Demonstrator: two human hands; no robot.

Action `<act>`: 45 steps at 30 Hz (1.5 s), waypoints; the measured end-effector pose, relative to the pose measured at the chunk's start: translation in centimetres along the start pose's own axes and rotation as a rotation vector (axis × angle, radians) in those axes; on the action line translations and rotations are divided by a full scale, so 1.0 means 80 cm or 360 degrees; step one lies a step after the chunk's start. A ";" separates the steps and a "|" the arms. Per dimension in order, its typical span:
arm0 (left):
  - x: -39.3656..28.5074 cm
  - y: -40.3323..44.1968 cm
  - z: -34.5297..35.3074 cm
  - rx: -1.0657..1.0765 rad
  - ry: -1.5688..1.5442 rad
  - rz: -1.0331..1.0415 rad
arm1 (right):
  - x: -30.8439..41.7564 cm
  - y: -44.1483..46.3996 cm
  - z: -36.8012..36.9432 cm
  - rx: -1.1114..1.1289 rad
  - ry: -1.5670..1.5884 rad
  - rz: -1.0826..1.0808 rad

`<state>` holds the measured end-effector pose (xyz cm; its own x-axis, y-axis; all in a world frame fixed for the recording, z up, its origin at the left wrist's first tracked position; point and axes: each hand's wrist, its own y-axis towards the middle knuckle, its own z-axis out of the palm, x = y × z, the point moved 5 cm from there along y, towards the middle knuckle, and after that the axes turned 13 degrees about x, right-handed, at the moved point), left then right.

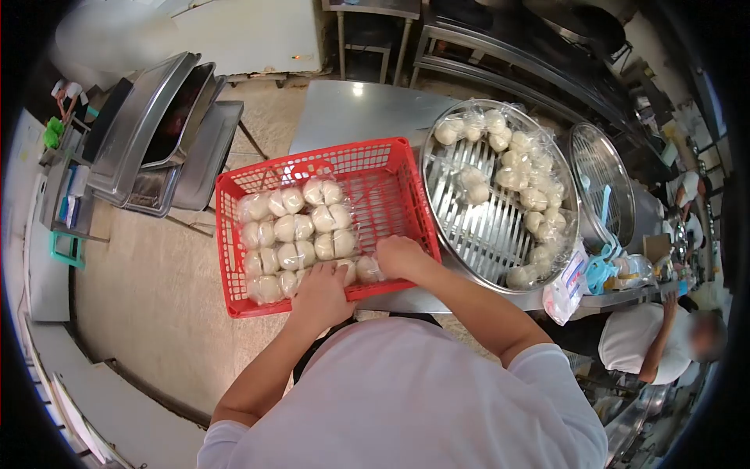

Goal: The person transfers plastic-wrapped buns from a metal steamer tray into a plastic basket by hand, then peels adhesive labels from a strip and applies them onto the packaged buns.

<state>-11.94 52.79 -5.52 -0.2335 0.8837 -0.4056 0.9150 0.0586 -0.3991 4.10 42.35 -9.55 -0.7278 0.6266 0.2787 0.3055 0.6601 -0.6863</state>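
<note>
A red plastic crate (406, 180) holds rows of white buns (294, 228) wrapped in clear plastic, packed in its left and middle part. My left hand (322, 297) reaches over the crate's near wall, its fingers stretched across buns in the front row. Inside the near right part of the crate, my right hand (400, 258) is closed at the end of a bagged pack of buns (369, 270); its fingertips are mostly hidden. To the right, a round steamer tray (480, 227) with slats carries more bagged buns (539, 199), mostly along its far and right side.
The crate and steamer tray rest on a steel table (336, 109). A second steamer tray (601, 176) and plastic bags (566, 289) are at right. Metal pans (144, 133) stand on a rack at left. One co-worker (648, 340) is at lower right, another person (72, 98) far left.
</note>
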 end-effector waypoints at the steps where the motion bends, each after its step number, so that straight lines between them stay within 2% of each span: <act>1: 0.000 0.001 -0.002 -0.0007 -0.0011 0.0005 | 0.005 -0.015 -0.018 -0.0084 0.0021 0.0040; 3: -0.004 -0.002 -0.012 0.0040 -0.0030 0.0015 | 0.018 -0.053 -0.059 -0.0248 0.0057 0.0112; 5: -0.003 -0.006 -0.015 0.0029 -0.0106 0.0045 | -0.004 -0.095 -0.117 -0.0691 0.0407 0.0092; 7: 0.001 -0.010 -0.017 -0.0058 -0.0227 0.0095 | -0.077 -0.119 -0.153 -0.1176 0.0198 0.0170; 10: 0.001 -0.017 -0.040 -0.0072 -0.0690 0.0163 | -0.178 -0.124 -0.156 -0.0829 -0.0208 0.0603; 13: 0.005 -0.014 -0.049 -0.0228 -0.0870 0.0202 | -0.235 -0.087 -0.112 -0.1063 -0.0155 0.0382; 14: 0.007 -0.010 -0.051 -0.0271 -0.0927 0.0204 | -0.285 -0.054 -0.099 -0.1111 0.0058 0.0217; 17: 0.010 0.005 -0.069 -0.0403 -0.1074 0.0234 | -0.292 -0.053 -0.111 -0.1316 0.0985 -0.0092; 18: 0.006 0.010 -0.079 -0.0440 -0.1106 0.0271 | -0.275 -0.073 -0.119 -0.1384 0.1353 -0.0152; 22: -0.038 0.038 -0.114 -0.0634 -0.1179 0.0520 | -0.156 -0.136 -0.152 -0.1250 0.1710 -0.0901; 24: -0.068 0.059 -0.115 -0.0604 -0.1378 0.0739 | -0.076 -0.160 -0.158 -0.0995 0.1860 -0.0900; 26: -0.089 0.071 -0.113 -0.0440 -0.1544 0.0814 | -0.029 -0.155 -0.153 -0.0790 0.1779 -0.0930; 27: -0.097 0.074 -0.109 -0.0287 -0.1613 0.0775 | -0.014 -0.141 -0.145 -0.0648 0.2035 -0.1071; 28: -0.102 0.076 -0.105 -0.0132 -0.1683 0.0733 | -0.006 -0.134 -0.144 -0.0747 0.2177 -0.1069; 29: -0.099 0.073 -0.103 -0.0161 -0.1670 0.0654 | 0.001 -0.128 -0.142 -0.0845 0.2320 -0.1062; 30: -0.099 0.068 -0.111 -0.0305 -0.1543 0.0757 | 0.005 -0.124 -0.140 -0.0941 0.2464 -0.1050; 32: -0.096 0.054 -0.129 -0.0580 -0.1281 0.0947 | 0.011 -0.116 -0.138 -0.0882 0.2636 -0.1061; 34: -0.081 0.051 -0.120 -0.0335 -0.1331 0.0636 | 0.013 -0.105 -0.135 -0.0836 0.2680 -0.0985; 35: -0.071 0.051 -0.117 -0.0219 -0.1347 0.0487 | 0.019 -0.108 -0.138 -0.0721 0.2524 -0.1030; 37: -0.049 0.062 -0.112 0.0039 -0.2049 0.0536 | 0.041 -0.132 -0.152 -0.0494 0.2210 -0.1105; 38: -0.041 0.071 -0.107 0.0175 -0.2398 0.0559 | 0.049 -0.144 -0.159 -0.0642 0.1629 -0.1178; 39: -0.028 0.078 -0.100 0.0158 -0.2779 0.0477 | 0.060 -0.155 -0.162 -0.0767 0.1045 -0.1225; 40: -0.025 0.081 -0.093 0.0196 -0.2955 0.0519 | 0.075 -0.167 -0.162 -0.0874 0.0457 -0.1249; 42: -0.025 0.081 -0.092 0.0276 -0.3301 0.0606 | 0.082 -0.168 -0.159 -0.0857 0.0132 -0.0981; 43: -0.028 0.071 -0.100 0.0451 -0.3330 0.0617 | 0.077 -0.160 -0.159 -0.0812 0.0062 -0.0879; 45: -0.031 0.070 -0.111 0.0424 -0.2841 0.0676 | 0.063 -0.146 -0.162 -0.0820 -0.0072 -0.0753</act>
<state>-3.35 55.08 0.58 -0.2197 -0.6697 -0.7094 0.9695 -0.2308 -0.0823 4.85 43.15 8.57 -0.8760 0.2128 0.4329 0.1933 0.9771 -0.0891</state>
